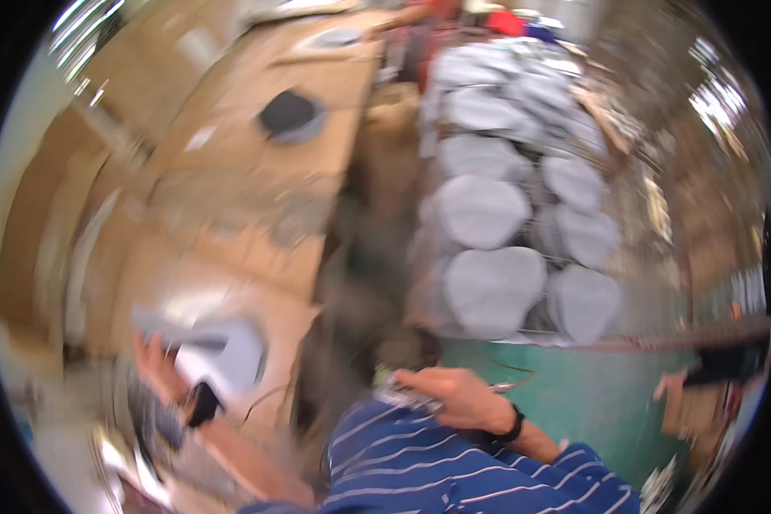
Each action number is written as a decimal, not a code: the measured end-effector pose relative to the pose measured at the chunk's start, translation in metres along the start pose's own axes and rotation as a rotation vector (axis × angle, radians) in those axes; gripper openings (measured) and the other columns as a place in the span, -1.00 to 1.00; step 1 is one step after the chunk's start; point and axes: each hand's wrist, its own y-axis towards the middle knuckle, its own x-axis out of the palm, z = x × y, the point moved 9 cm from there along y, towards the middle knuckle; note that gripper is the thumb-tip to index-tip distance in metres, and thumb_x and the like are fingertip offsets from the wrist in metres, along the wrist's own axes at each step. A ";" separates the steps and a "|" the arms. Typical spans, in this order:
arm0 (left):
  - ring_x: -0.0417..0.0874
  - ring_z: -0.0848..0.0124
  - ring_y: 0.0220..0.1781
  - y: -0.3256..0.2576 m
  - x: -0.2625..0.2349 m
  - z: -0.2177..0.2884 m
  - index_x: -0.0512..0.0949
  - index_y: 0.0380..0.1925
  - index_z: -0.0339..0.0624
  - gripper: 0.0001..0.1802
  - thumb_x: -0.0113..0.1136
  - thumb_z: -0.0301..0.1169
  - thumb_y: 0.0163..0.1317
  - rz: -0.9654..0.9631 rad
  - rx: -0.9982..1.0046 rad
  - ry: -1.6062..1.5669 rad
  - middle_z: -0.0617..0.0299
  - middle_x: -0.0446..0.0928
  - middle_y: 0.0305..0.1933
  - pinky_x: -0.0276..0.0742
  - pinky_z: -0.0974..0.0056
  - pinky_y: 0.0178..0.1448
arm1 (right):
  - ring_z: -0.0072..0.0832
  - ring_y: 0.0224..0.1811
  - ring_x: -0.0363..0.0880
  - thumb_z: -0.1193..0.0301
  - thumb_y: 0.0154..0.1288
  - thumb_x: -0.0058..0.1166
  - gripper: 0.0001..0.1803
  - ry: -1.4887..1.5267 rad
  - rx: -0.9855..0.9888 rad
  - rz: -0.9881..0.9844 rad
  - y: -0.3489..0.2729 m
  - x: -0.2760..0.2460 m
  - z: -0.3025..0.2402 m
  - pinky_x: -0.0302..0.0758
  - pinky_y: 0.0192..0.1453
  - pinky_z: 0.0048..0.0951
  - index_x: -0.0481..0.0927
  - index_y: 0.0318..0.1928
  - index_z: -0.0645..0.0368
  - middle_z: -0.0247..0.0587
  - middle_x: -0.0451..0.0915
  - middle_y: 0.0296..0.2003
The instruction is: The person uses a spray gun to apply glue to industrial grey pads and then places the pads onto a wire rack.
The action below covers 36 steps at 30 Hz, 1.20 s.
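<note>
On the left, my left hand (161, 373), with a dark band at its wrist, has its fingers closed at the edge of a grey flat piece (167, 325). That piece reaches over a rounded grey pad (242, 355), which lies on a bright white patch of the brown table (274, 295). In front of my striped shirt, my right hand (463, 398) is closed around a small shiny object with a light green spot (385, 377). Motion blur hides what kind of object it is.
Right of the gap beside the table, several stacks of rounded grey pads (495, 291) stand in rows above a green surface (574, 385). Farther up the brown table lies a dark grey rounded piece (289, 114). A person's arm (407, 15) shows at the far end.
</note>
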 end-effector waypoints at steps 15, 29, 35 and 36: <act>0.53 0.21 0.33 -0.160 0.462 0.118 0.34 0.39 -0.31 -0.37 0.11 -0.37 0.31 -1.160 -0.174 -0.433 0.08 0.50 0.31 0.41 0.10 0.42 | 0.03 -0.07 0.65 0.54 0.18 0.14 -0.38 0.065 0.172 0.237 -0.074 -0.050 0.039 0.57 -0.03 -0.08 0.44 0.31 0.11 0.01 0.63 -0.15; 0.68 0.21 0.15 -0.239 0.846 -0.079 0.41 0.33 -0.24 -0.43 0.20 -0.39 0.31 -1.586 -0.651 -0.297 0.13 0.64 0.12 0.68 -0.02 0.14 | -0.02 -0.09 0.64 0.62 0.06 0.12 -0.20 0.204 0.425 0.454 -0.140 -0.102 0.100 0.59 0.00 -0.16 0.39 0.42 0.12 -0.02 0.64 -0.05; 0.66 0.30 -0.08 -0.275 0.884 -0.161 0.42 0.32 -0.30 -0.36 0.36 -0.47 0.22 -1.392 -0.370 0.320 0.14 0.56 0.09 0.76 -0.06 0.05 | -0.02 -0.05 0.63 0.61 0.07 0.11 -0.19 0.193 0.442 0.512 -0.155 -0.117 0.121 0.58 0.03 -0.17 0.36 0.44 0.12 0.01 0.62 0.01; 0.66 0.30 -0.08 -0.279 0.884 -0.166 0.42 0.32 -0.30 -0.36 0.36 -0.47 0.22 -1.399 -0.373 0.324 0.14 0.56 0.09 0.76 -0.06 0.05 | -0.02 -0.05 0.63 0.61 0.07 0.11 -0.19 0.197 0.448 0.516 -0.155 -0.119 0.124 0.58 0.03 -0.17 0.36 0.44 0.12 0.01 0.62 0.01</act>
